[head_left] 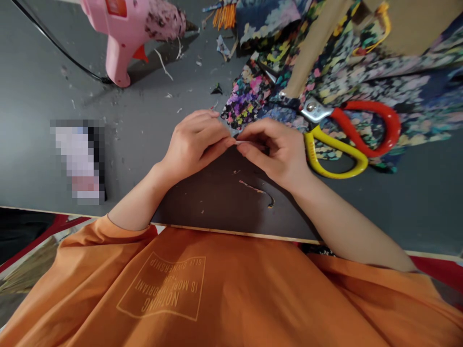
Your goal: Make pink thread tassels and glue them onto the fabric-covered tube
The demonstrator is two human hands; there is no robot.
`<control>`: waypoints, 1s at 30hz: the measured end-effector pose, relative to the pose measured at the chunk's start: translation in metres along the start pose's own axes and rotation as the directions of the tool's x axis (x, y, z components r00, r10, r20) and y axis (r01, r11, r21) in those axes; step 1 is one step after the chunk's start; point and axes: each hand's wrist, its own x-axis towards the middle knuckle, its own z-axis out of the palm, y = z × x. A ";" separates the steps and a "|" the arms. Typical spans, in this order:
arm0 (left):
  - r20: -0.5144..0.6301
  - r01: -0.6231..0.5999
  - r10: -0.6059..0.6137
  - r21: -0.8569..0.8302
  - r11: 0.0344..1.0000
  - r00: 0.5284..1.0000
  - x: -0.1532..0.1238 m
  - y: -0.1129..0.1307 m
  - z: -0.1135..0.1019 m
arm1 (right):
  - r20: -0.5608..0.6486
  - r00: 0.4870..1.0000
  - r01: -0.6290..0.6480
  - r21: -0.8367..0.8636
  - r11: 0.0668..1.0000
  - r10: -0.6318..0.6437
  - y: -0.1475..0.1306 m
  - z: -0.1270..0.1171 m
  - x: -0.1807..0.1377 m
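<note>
My left hand [198, 140] and my right hand [277, 149] meet over the table's front part, fingertips almost touching. Both are closed in a pinch on a thin pale strip [238, 142], most of which the fingers hide; its material is hard to tell. Just behind the fingertips lies floral fabric [249, 91] with pink, purple and yellow flowers. Beside my right hand rest scissors [318, 112] with one red and one yellow handle, lying on the fabric. A narrow curled fabric scrap [258, 189] lies on the table in front of my hands.
A pink glue gun [123, 43] lies at the back left, its black cord [61, 53] running off leftward. A blurred-out flat object [77, 161] is on the left. Orange-tipped sticks [224, 17], a brown cardboard-like strip [316, 46] and small scraps lie across the grey table [144, 111].
</note>
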 end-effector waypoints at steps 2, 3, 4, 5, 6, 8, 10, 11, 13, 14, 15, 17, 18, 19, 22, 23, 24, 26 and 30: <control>0.020 0.020 -0.020 -0.008 1.000 1.000 0.000 0.000 0.000 | -0.009 1.000 -0.006 0.013 1.000 0.006 0.000 0.001 0.000; 0.026 0.027 -0.026 -0.013 1.000 0.999 0.000 0.000 0.000 | -0.015 1.000 -0.014 0.021 1.000 0.015 0.000 0.001 0.000; 0.030 0.029 -0.028 -0.021 0.999 0.999 0.000 0.000 0.000 | -0.026 0.999 -0.022 0.031 0.999 0.023 0.000 0.001 0.000; 0.031 0.029 -0.028 -0.032 0.999 0.999 0.000 0.000 0.001 | -0.040 0.999 -0.028 0.042 0.999 0.029 -0.001 0.002 0.000; 0.027 0.030 -0.029 -0.043 0.999 0.999 0.000 0.000 0.001 | -0.053 0.998 -0.030 0.052 0.998 0.032 -0.001 0.002 0.000; 0.009 0.038 -0.037 -0.055 0.998 0.999 0.000 0.001 0.001 | -0.068 0.997 -0.026 0.062 0.998 0.030 -0.001 0.002 0.000; -0.013 0.030 -0.031 -0.047 0.998 0.999 0.000 0.002 0.001 | -0.068 0.997 -0.019 0.059 0.998 0.023 -0.001 0.002 0.001; -0.017 0.028 -0.029 -0.040 0.999 0.999 0.000 0.003 0.001 | -0.066 0.998 -0.018 0.056 0.998 0.022 0.000 0.002 0.001; -0.014 0.020 -0.021 -0.042 0.999 1.000 0.000 0.003 0.001 | -0.066 0.997 -0.023 0.062 0.998 0.027 0.001 0.002 0.000; -0.012 0.020 -0.021 -0.052 0.998 1.000 0.000 0.003 0.001 | -0.066 0.997 -0.024 0.073 0.997 0.028 0.002 0.002 0.000; -0.009 0.027 -0.028 -0.066 0.997 1.000 -0.001 0.003 0.001 | -0.063 0.998 -0.020 0.082 0.996 0.025 0.002 0.002 0.000; -0.012 0.033 -0.035 -0.098 0.995 0.999 -0.001 0.003 0.001 | -0.055 0.998 -0.002 0.082 0.997 0.007 0.003 0.002 0.000; -0.014 0.035 -0.037 -0.106 0.994 0.999 -0.001 0.002 0.001 | -0.051 0.999 0.009 0.072 0.997 -0.005 0.003 0.002 0.000; -0.015 0.033 -0.035 -0.104 0.994 0.999 -0.001 0.002 0.001 | -0.050 0.999 0.018 0.059 0.998 -0.015 0.002 0.002 0.000; -0.017 0.003 -0.004 -0.063 0.998 1.000 -0.001 0.001 0.001 | -0.046 0.999 0.012 0.041 0.999 -0.010 0.001 0.002 0.000; -0.018 -0.004 0.003 -0.056 0.998 1.000 -0.001 0.001 0.002 | -0.044 0.999 0.007 0.043 0.999 -0.006 0.001 0.002 0.000; -0.020 -0.010 0.008 -0.058 0.998 1.000 -0.002 0.001 0.002 | -0.040 0.999 0.004 0.046 0.999 -0.002 0.001 0.002 0.001; -0.019 -0.012 0.010 -0.069 0.998 1.000 -0.002 0.000 0.003 | -0.028 1.000 0.008 0.045 0.999 -0.006 0.001 0.001 0.001; 0.007 -0.019 0.020 -0.047 0.999 1.000 -0.002 0.001 0.002 | -0.016 1.000 0.007 0.038 0.999 -0.006 0.001 0.001 0.001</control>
